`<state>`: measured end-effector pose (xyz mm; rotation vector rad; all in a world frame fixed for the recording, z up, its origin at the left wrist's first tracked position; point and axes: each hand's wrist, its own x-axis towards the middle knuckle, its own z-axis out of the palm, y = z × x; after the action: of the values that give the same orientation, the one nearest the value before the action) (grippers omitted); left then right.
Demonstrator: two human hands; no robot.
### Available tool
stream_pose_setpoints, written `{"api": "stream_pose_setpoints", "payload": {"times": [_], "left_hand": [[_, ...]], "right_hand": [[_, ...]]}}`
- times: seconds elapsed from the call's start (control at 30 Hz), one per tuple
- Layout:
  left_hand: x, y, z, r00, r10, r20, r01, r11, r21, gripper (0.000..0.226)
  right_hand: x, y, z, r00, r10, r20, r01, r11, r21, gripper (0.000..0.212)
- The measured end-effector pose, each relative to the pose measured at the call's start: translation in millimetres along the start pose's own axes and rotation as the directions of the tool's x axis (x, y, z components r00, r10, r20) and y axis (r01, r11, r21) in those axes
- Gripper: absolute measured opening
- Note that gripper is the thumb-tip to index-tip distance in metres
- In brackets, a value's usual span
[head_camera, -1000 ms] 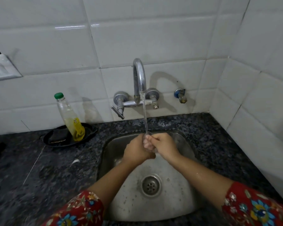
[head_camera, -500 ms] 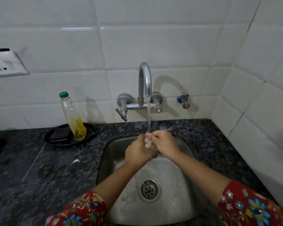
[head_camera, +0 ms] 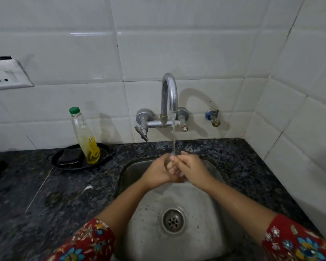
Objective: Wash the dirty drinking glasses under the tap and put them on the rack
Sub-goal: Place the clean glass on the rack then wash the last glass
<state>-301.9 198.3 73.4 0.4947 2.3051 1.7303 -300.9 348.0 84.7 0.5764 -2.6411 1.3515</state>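
A clear drinking glass [head_camera: 170,166] is wedged between my two hands over the steel sink [head_camera: 207,210]; only a sliver of it shows, and it is hard to make out. My left hand [head_camera: 155,173] wraps around it from the left. My right hand [head_camera: 195,169] presses on it from the right, with its fingers at the rim. A thin stream of water [head_camera: 174,136] falls from the curved chrome tap [head_camera: 169,91] straight onto the glass and fingers. No rack is in view.
A green-capped bottle of yellow liquid [head_camera: 85,137] stands in a black dish [head_camera: 105,157] with a dark scrubber on the granite counter [head_camera: 45,200], left of the sink. A wall socket [head_camera: 6,76] is at far left. A small valve [head_camera: 213,117] and tiled walls close off the right.
My hands stay joined under the stream, with only small shifts of the fingers around the glass. The camera has tilted down a little.
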Motion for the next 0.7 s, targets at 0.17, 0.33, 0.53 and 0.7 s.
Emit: {"api": "stream_pose_setpoints", "payload": {"times": [0.17, 0.33, 0.53, 0.7], "left_hand": [[0, 4, 12, 0.984, -0.015, -0.180, 0.037, 0.992, 0.118, 0.052], [-5, 2, 6, 0.991, 0.055, -0.120, -0.043, 0.995, 0.095, 0.054], [0, 12, 12, 0.954, -0.061, -0.293, 0.121, 0.974, 0.190, 0.031], [1, 9, 12, 0.949, 0.082, -0.305, 0.061, 0.900, 0.432, 0.029]], "right_hand": [[2, -3, 2, 0.997, -0.030, 0.078, 0.035, 0.998, -0.058, 0.031], [3, -6, 6, 0.998, -0.044, 0.047, 0.048, 0.995, -0.084, 0.044], [8, -8, 10, 0.999, 0.018, -0.039, -0.020, 0.998, -0.054, 0.047], [13, -14, 9, 0.999, 0.053, -0.002, -0.053, 0.982, -0.183, 0.040]]}}
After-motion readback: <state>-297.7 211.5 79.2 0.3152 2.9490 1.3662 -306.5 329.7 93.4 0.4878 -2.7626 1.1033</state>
